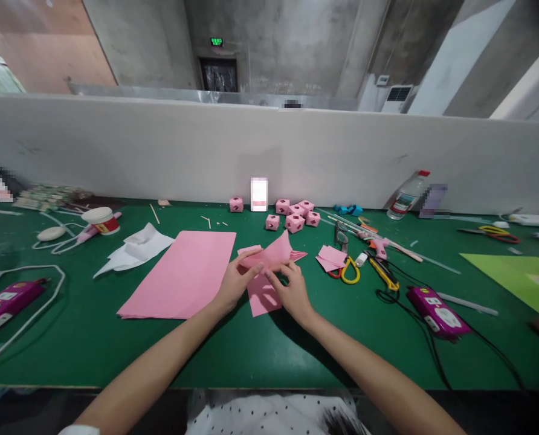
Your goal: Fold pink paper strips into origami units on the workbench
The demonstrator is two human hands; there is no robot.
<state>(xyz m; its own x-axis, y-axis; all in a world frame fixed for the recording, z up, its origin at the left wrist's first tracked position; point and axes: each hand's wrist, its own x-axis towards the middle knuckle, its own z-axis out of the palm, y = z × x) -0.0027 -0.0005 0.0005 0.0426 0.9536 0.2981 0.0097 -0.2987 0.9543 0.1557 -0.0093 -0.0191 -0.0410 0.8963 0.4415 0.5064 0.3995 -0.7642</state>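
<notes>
Both my hands meet at the middle of the green table. My left hand pinches the left side of a folded pink paper piece, lifted a little off the table. My right hand pinches its lower right edge. Under them lies a smaller pink paper square. A large pink sheet lies flat just left of my left hand. Several small pink paper cubes stand at the back by the white partition.
Yellow-handled scissors, pink paper scraps, a glue gun and a utility knife lie right of my hands. Purple power strips sit on both sides. White crumpled paper, a glue jar, a water bottle and a green sheet lie around.
</notes>
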